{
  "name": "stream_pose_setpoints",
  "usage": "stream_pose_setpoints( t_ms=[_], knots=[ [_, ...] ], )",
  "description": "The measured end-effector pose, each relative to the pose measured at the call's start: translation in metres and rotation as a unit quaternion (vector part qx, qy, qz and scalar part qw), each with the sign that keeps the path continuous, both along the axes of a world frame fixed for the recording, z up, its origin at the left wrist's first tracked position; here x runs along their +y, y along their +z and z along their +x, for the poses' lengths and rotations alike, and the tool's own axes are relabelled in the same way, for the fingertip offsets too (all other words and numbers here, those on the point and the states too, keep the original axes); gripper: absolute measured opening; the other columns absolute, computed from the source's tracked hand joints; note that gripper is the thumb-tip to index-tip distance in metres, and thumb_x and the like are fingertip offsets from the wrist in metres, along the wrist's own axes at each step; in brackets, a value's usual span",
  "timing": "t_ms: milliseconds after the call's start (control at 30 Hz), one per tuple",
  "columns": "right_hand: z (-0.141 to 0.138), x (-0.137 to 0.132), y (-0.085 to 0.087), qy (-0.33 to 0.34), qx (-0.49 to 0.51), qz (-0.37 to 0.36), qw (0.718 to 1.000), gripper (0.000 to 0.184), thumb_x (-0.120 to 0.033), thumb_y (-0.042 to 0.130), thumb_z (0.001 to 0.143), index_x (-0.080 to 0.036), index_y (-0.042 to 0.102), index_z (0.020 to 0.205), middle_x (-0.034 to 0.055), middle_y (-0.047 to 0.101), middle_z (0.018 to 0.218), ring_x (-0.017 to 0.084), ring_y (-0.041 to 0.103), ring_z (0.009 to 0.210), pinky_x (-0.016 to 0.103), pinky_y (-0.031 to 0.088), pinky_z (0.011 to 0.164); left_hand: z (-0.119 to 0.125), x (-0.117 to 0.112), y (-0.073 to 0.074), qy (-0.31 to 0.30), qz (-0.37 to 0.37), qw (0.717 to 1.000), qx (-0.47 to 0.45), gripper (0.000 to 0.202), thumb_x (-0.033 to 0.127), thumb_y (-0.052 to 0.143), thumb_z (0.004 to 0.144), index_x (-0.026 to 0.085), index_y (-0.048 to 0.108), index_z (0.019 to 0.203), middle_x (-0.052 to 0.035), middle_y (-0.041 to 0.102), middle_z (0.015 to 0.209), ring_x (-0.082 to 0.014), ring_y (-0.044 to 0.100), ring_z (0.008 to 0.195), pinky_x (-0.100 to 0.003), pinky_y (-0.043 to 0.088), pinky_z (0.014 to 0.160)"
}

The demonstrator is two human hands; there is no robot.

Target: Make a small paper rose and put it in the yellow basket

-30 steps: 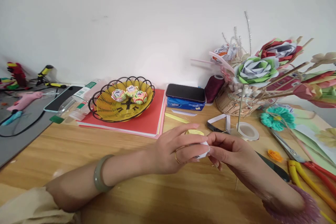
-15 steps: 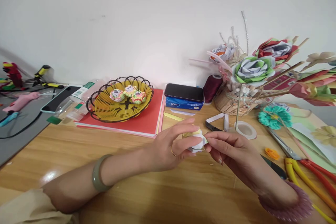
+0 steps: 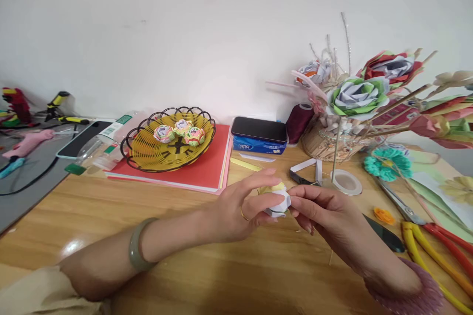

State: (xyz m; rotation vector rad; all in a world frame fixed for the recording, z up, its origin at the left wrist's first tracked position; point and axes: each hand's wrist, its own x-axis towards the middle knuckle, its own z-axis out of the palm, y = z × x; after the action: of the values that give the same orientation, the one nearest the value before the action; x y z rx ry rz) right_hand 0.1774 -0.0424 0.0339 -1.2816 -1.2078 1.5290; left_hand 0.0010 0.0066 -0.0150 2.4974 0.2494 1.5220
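Observation:
A small white and yellow paper flower point(image 3: 279, 200) is held above the table between my two hands. My left hand point(image 3: 244, 206) is closed around it from the left, thumb below and fingers over the top. My right hand point(image 3: 325, 209) pinches the flower's right edge between thumb and fingertips. Part of the flower is hidden behind the fingers. Beyond my hands lie a yellow paper strip point(image 3: 245, 164) and a folded white strip point(image 3: 318, 172). A roll of white tape point(image 3: 347, 182) lies behind my right hand.
A yellow woven basket point(image 3: 148, 155) with 3 paper flowers stands on red paper point(image 3: 218, 157). A phone point(image 3: 258, 129) tops a blue tissue pack point(image 3: 254, 144). Paper roses point(image 3: 356, 97) fill a wooden pot point(image 3: 321, 142). Red-and-yellow-handled shears point(image 3: 414, 229) and an orange flower point(image 3: 384, 215) lie right.
My right fingertips have shifted slightly along the flower's right edge, and its pale green tip shows less. Both hands keep their hold in nearly the same place.

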Motion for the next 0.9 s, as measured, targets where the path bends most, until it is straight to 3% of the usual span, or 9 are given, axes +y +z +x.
stream_pose_setpoints(
  t_ms=[267,667,900],
  knots=[
    [-0.0032,-0.0021,0.0056,0.018,-0.077,0.045,0.996,0.022,-0.041,0.063,0.073,-0.018,0.062,0.071,-0.0027,0.051,0.059,0.008,0.038,0.049,0.021,0.033,0.046,-0.0007,-0.0001,0.0016,0.014,-0.006,1.000,0.015,0.035,0.016,0.047,0.084,0.016,0.037,0.118,-0.0122,0.046,0.113,-0.0237,0.044,0.121,-0.040,0.047,0.093],
    [0.0011,0.0010,0.0048,0.042,-0.045,0.035,0.998,0.023,-0.041,0.067,0.070,-0.018,0.064,0.069,-0.0018,0.055,0.063,0.007,0.039,0.050,0.021,0.034,0.046,-0.0011,0.0019,0.0010,0.008,0.028,0.999,0.022,0.024,0.014,0.045,0.085,0.014,0.042,0.109,-0.0113,0.045,0.112,-0.0233,0.044,0.121,-0.038,0.047,0.093],
    [0.0048,0.0014,0.0044,0.052,-0.046,0.022,0.997,0.026,-0.043,0.065,0.072,-0.017,0.066,0.073,-0.0046,0.048,0.050,0.005,0.039,0.040,0.022,0.029,0.042,-0.0014,0.0022,0.0027,0.012,0.032,0.999,0.018,0.021,0.015,0.044,0.086,0.014,0.043,0.106,-0.0100,0.045,0.110,-0.0223,0.046,0.118,-0.039,0.050,0.091]
  ],
)
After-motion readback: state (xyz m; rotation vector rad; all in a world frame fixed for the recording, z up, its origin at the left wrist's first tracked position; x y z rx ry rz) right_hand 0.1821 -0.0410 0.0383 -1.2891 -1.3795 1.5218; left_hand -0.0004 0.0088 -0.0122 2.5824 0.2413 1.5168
